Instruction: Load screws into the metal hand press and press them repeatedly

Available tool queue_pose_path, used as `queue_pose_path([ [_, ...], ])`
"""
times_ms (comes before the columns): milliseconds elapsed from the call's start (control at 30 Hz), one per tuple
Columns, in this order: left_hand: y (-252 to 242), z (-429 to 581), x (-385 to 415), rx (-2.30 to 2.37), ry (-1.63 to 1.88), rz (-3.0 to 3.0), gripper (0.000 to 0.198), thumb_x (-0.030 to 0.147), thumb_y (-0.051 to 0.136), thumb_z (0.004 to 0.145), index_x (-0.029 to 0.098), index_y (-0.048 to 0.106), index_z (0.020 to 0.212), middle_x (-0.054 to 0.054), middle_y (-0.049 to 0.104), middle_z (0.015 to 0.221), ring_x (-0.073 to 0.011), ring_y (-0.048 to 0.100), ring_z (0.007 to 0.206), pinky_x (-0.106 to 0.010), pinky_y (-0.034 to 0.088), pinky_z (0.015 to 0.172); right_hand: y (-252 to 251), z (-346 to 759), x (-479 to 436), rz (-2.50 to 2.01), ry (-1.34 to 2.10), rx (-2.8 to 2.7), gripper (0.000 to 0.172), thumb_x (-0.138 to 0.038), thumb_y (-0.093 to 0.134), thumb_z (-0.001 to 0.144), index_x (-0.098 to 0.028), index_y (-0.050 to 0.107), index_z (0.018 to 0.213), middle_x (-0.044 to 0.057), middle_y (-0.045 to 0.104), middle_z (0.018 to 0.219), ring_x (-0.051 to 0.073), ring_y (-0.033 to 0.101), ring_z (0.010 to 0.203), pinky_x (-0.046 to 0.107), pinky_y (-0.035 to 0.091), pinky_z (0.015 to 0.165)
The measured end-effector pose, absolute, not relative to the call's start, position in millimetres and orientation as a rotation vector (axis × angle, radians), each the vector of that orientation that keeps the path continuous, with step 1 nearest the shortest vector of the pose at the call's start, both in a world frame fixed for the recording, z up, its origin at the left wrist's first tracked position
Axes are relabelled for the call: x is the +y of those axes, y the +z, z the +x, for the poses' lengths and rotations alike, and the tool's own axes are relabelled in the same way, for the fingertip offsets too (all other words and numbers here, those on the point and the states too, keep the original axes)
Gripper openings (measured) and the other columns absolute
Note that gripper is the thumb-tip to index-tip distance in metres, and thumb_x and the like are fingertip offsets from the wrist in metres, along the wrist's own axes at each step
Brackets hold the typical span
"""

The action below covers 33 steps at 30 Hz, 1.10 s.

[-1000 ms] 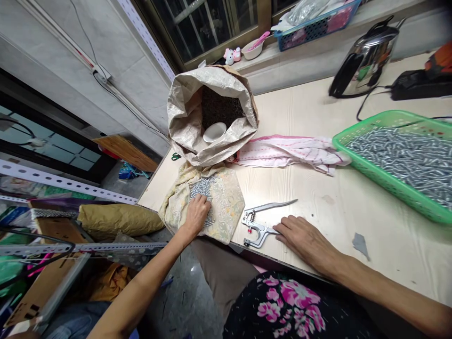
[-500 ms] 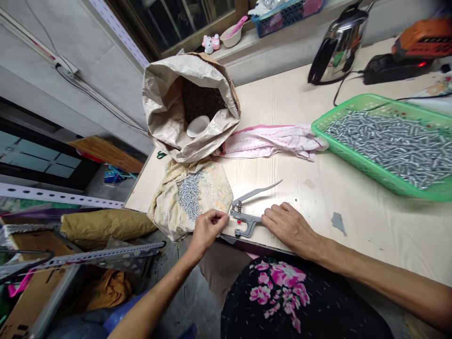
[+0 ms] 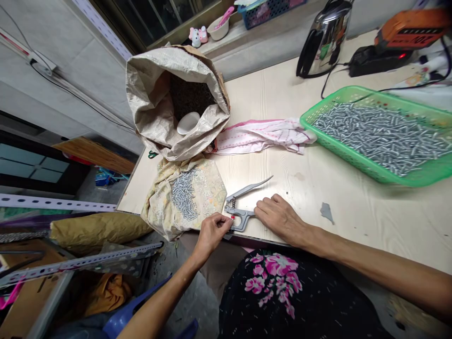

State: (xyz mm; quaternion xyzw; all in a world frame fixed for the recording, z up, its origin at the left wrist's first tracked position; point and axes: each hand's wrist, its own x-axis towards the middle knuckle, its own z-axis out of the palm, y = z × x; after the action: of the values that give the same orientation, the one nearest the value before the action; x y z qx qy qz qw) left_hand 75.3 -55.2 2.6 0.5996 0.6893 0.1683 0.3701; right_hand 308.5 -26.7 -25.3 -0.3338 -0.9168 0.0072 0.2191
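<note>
On pliers [image 3: 245,213]: right hand [image 3: 278,217] curled | by them: left hand [image 3: 212,230] pinched

On the orange battery [image 3: 413,29], large characters are printed and seen upside down; a zero can be made out, while its neighbours are read only doubtfully. Small green marks on the flowered shirt [image 3: 293,301] cannot be read.

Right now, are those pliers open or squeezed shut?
Open. On the pliers, the upper handle stands angled well apart from the lower handle at the right hand.
</note>
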Motion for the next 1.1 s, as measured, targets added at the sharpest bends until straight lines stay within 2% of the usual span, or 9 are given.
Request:
queue_pose_path([
  [300, 7.5, 72.7, -41.7, 1.790, 0.169, 1.470, 0.029, 0.038, 0.059, 0.069, 0.011, 0.070, 0.066, -0.001, 0.064, 0.060, -0.0135, 0.055, 0.058, -0.022, 0.037, 0.055, -35.2, 307.5, -26.9, -0.933, 0.095, -2.492, 0.025, -0.002, 0.038, 0.092, -0.018, 0.050, 0.077, 0.002, 0.052, 0.075, 0.017, 0.039, 0.069, 0.033, 0.024, 0.069],
  [500, 4.8, 74.1, -45.1, 1.796, 0.228, 1.566, 0.026, 0.035, 0.057, 0.070, 0.013, 0.069, 0.066, -0.002, 0.064, 0.063, -0.0138, 0.055, 0.062, -0.022, 0.039, 0.057, -38.3, 306.5, -26.6, -0.964, 0.126, -2.487, 0.023, -0.004, 0.040, 0.093, -0.018, 0.051, 0.078, 0.002, 0.053, 0.076, 0.017, 0.040, 0.071, 0.033, 0.023, 0.068],
  [667, 3.6, 71.1, -38.0, 1.780, 0.121, 1.477, 0.025, 0.036, 0.060, 0.067, 0.013, 0.070, 0.066, 0.000, 0.062, 0.058, -0.0124, 0.053, 0.057, -0.022, 0.037, 0.055, -38.6, 307.2, -26.1, -0.971, 0.172, -2.491, 0.023, -0.005, 0.039, 0.093, -0.018, 0.051, 0.080, 0.002, 0.053, 0.077, 0.018, 0.040, 0.072, 0.033, 0.024, 0.069],
  [933, -4.1, 65.1, -33.6, 1.736, 0.082, 1.460, 0.033, 0.043, 0.060, 0.065, 0.012, 0.071, 0.069, 0.000, 0.061, 0.058, -0.0137, 0.053, 0.057, -0.023, 0.036, 0.056, -41.3, 308.5, -26.9, -0.985, 0.193, -2.529, 0.020, -0.007, 0.040, 0.093, -0.019, 0.051, 0.081, 0.002, 0.054, 0.079, 0.018, 0.042, 0.074, 0.034, 0.026, 0.071],
  [1033, -3.1, 65.8, -35.0, 1.737, 0.098, 1.471, 0.034, 0.044, 0.059, 0.067, 0.012, 0.070, 0.069, -0.001, 0.061, 0.058, -0.0139, 0.053, 0.058, -0.023, 0.036, 0.056, -33.2, 314.4, -21.5, -1.019, 0.250, -2.593, 0.008, -0.024, 0.051, 0.093, -0.019, 0.053, 0.088, 0.006, 0.060, 0.093, 0.021, 0.049, 0.086, 0.036, 0.032, 0.076],
  [1067, -2.6, 65.9, -35.3, 1.735, 0.103, 1.470, 0.034, 0.045, 0.059, 0.067, 0.012, 0.070, 0.069, -0.001, 0.062, 0.059, -0.0140, 0.053, 0.059, -0.023, 0.036, 0.055, -29.8, 317.8, -18.4, -1.031, 0.263, -2.594, 0.017, -0.034, 0.055, 0.092, -0.018, 0.054, 0.096, 0.010, 0.061, 0.106, 0.024, 0.050, 0.096, 0.038, 0.034, 0.081],
  [1100, -2.1, 66.0, -35.4, 1.735, 0.105, 1.466, 0.035, 0.045, 0.060, 0.067, 0.012, 0.070, 0.069, -0.002, 0.062, 0.059, -0.0141, 0.053, 0.059, -0.023, 0.036, 0.055, -26.6, 321.6, -14.6, -1.048, 0.269, -2.585, 0.034, -0.046, 0.059, 0.088, -0.017, 0.054, 0.105, 0.014, 0.057, 0.120, 0.028, 0.048, 0.108, 0.041, 0.035, 0.087],
])
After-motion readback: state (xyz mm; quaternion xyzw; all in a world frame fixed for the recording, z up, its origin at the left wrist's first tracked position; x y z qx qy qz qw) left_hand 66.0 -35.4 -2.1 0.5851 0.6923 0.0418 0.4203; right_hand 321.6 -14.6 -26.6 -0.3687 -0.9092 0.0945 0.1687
